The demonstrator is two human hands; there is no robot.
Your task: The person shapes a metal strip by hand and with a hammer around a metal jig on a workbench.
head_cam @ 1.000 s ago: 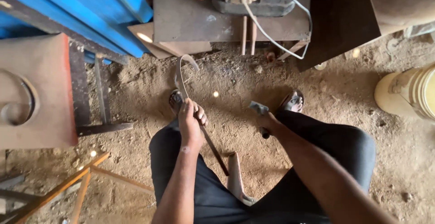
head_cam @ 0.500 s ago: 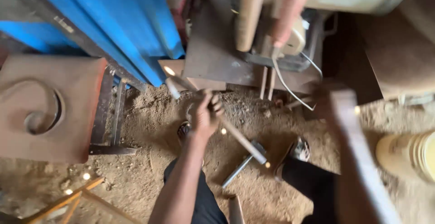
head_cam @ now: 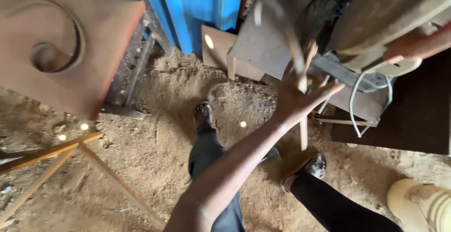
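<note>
A thin, light-coloured metal rod (head_cam: 300, 79), blurred by motion, is standing nearly upright in front of the machine, its lower end hanging just above the sandy floor (head_cam: 155, 157) near the sandalled right foot (head_cam: 314, 165). One hand (head_cam: 300, 96) is reaching up from the bottom of the view on a bare forearm, and its fingers (head_cam: 329, 90) are wrapping loosely around the rod's middle, with 1 finger sticking out to the right; which hand it is cannot be told for sure, though the arm is rising from the left side of the body, and the other hand is out of view. Just behind the rod a flat grey metal plate (head_cam: 263, 49) is leaning against a dark machine (head_cam: 357, 72), from which a white cable (head_cam: 357, 105) is looping down. Beyond that, blue corrugated metal sheets (head_cam: 197, 11) are standing upright. To the far left a rusty brown square metal panel with a raised spiral scroll (head_cam: 61, 49) is lying tilted, and below it thin orange-painted bars (head_cam: 70, 152) are crossing over the sand. The left foot (head_cam: 203, 115) in a dark sandal is planted on the floor under black trousers (head_cam: 329, 204). A cream plastic container (head_cam: 423, 204) is sitting at the lower right corner.
</note>
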